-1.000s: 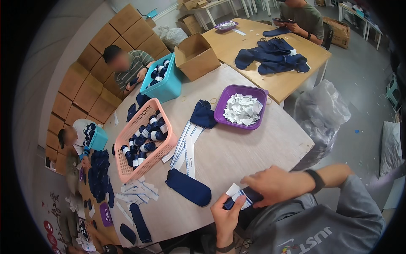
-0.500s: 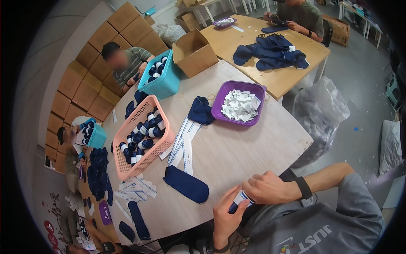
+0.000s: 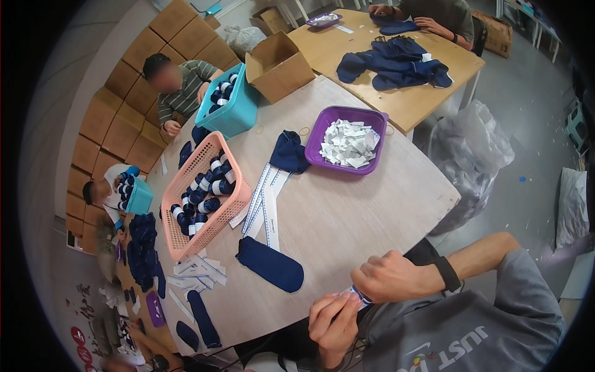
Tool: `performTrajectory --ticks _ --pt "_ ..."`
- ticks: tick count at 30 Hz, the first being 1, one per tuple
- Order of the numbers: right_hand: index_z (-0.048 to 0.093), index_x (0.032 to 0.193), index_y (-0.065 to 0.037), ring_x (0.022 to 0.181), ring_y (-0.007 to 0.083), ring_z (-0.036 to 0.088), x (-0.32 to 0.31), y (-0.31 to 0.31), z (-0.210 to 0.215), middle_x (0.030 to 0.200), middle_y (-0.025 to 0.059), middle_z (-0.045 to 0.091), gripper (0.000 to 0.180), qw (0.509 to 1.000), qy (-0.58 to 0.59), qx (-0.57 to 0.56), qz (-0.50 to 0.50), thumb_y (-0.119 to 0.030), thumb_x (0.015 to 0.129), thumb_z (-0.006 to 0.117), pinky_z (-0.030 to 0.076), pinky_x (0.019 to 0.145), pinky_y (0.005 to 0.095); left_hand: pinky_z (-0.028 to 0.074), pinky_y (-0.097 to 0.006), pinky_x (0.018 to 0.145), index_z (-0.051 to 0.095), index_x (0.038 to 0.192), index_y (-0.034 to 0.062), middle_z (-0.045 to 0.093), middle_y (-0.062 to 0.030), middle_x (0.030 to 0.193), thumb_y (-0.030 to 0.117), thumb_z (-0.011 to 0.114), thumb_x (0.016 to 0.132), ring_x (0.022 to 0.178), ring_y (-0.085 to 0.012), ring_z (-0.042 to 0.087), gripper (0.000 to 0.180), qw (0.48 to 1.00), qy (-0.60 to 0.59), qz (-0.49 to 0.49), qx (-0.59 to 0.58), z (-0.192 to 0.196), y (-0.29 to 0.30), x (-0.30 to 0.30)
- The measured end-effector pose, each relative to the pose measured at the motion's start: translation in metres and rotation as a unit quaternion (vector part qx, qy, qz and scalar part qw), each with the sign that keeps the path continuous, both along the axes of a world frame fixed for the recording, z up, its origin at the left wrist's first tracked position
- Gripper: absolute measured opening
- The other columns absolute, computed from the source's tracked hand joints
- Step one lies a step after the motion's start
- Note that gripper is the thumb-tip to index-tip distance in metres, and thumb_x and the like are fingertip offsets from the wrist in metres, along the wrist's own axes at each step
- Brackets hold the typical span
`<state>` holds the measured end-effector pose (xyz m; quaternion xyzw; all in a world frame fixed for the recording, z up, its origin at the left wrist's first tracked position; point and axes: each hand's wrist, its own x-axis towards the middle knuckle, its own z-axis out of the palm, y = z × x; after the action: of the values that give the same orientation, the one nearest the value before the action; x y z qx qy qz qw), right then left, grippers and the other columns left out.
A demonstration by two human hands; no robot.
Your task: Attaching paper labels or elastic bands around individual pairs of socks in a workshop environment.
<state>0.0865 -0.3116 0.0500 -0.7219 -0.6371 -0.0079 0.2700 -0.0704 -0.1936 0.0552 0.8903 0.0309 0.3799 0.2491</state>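
Note:
Close to my body, just past the table's near edge, my left hand (image 3: 334, 322) and my right hand (image 3: 389, 277) are closed together on a small rolled navy sock with a white and blue paper band (image 3: 362, 299). Most of the roll is hidden by my fingers. A flat folded navy sock (image 3: 271, 265) lies on the table left of my hands. Beyond it long white paper bands (image 3: 271, 208) with blue print are fanned out, their far ends by another folded navy sock (image 3: 289, 152).
A pink basket (image 3: 238, 198) holds several banded rolls. Beside it stand a teal bin (image 3: 238, 118), an open carton (image 3: 282, 71) and a purple tray (image 3: 316, 139) of white paper slips. More bands (image 3: 198, 273) lie near the left edge. Co-workers sit around the tables.
My left fingers have closed further over the banded roll, hiding more of it. The co-worker behind the teal bin has moved a hand away from the bin's side.

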Motion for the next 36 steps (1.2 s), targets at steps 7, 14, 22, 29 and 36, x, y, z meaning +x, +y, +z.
performTrajectory --ticks 7,14,22,29,36 --pt "0.050 0.075 -0.005 0.054 0.0224 0.061 -0.006 -0.005 0.004 0.061 0.0056 0.055 0.021 1.000 0.006 -0.007 0.014 -0.016 0.079 0.068 0.047 0.042 0.0377 0.058 -0.037 0.077 0.082 0.094 0.0033 0.073 -0.0049 0.092 0.005 0.086 0.078 0.088 -0.0244 0.066 0.017 0.993 -0.017 0.011 -0.119 0.008 -0.008 -0.006" --pt "0.050 0.074 -0.004 0.052 0.0212 0.062 -0.006 -0.005 0.010 0.056 0.0073 0.056 0.025 0.999 -0.008 0.032 0.022 -0.017 0.085 0.068 0.047 0.041 0.0337 0.058 -0.035 0.076 0.082 0.093 0.0032 0.073 -0.0052 0.091 0.004 0.086 0.077 0.086 -0.0233 0.067 0.017 0.995 -0.010 0.018 -0.101 0.015 -0.009 -0.010" --pt "0.049 0.075 -0.005 0.053 0.0203 0.060 -0.005 -0.007 0.010 0.059 0.0053 0.054 0.023 0.999 -0.019 0.034 0.026 -0.017 0.083 0.068 0.047 0.041 0.0338 0.056 -0.033 0.075 0.082 0.094 0.0035 0.072 -0.0070 0.092 0.004 0.083 0.081 0.086 -0.0235 0.067 0.013 0.979 0.024 0.066 -0.192 0.021 -0.016 -0.009" --pt "0.050 0.075 -0.005 0.053 0.0195 0.062 0.002 -0.008 0.002 0.059 0.0063 0.056 0.025 0.998 -0.039 0.034 0.023 -0.019 0.086 0.067 0.048 0.042 0.0328 0.056 -0.034 0.077 0.080 0.096 0.0016 0.076 -0.0104 0.100 0.007 0.082 0.084 0.087 -0.0242 0.070 0.013 0.981 0.102 0.049 -0.156 0.033 -0.007 0.002" --pt "0.050 0.075 -0.005 0.054 0.0193 0.062 0.001 -0.009 -0.004 0.059 0.0065 0.056 0.025 0.997 -0.070 0.025 0.022 -0.019 0.085 0.068 0.049 0.042 0.0327 0.058 -0.037 0.085 0.076 0.105 -0.0010 0.077 -0.0146 0.104 0.012 0.081 0.088 0.098 -0.0324 0.075 0.022 0.949 0.185 -0.010 -0.257 0.026 0.006 0.000"
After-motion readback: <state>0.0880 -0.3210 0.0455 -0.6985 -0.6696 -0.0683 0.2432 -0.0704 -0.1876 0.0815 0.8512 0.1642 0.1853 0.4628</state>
